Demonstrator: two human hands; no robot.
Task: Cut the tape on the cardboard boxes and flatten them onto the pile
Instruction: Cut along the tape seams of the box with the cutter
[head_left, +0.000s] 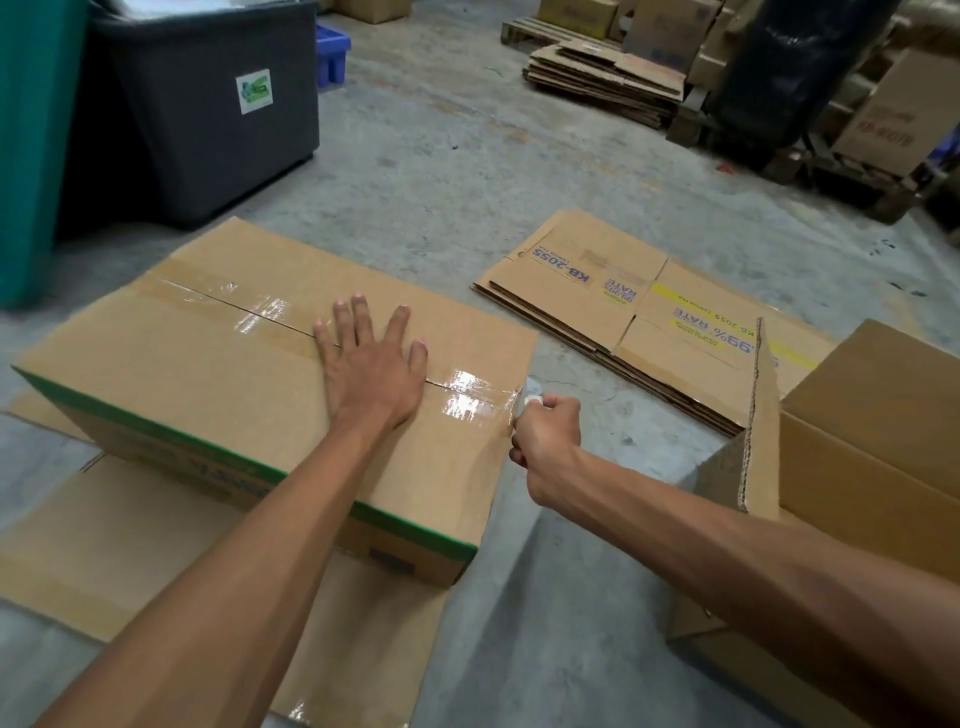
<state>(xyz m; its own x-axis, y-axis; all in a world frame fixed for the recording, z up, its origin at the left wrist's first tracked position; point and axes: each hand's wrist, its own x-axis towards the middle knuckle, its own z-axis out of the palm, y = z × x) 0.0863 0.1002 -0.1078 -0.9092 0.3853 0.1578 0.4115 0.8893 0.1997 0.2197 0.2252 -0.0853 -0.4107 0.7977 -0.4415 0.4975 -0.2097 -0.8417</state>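
While pressed flat on the taped cardboard box (218, 364), left hand (371, 364): fingers (358, 312) straight and spread, holding nothing, palm over the centre seam. Clear tape (260, 312) running along that seam, out past the fingertips on one side and toward the right hand (545, 441) on the other. Right fingers curled tight around a small white cutter (531, 397), its tip at the box's near corner edge where the tape folds over. Beyond the right knuckles, a pile of flattened boxes (649, 322) on the concrete floor (441, 171). Beside the right forearm, an open box (852, 447). Under the taped box, flat cardboard (104, 551).
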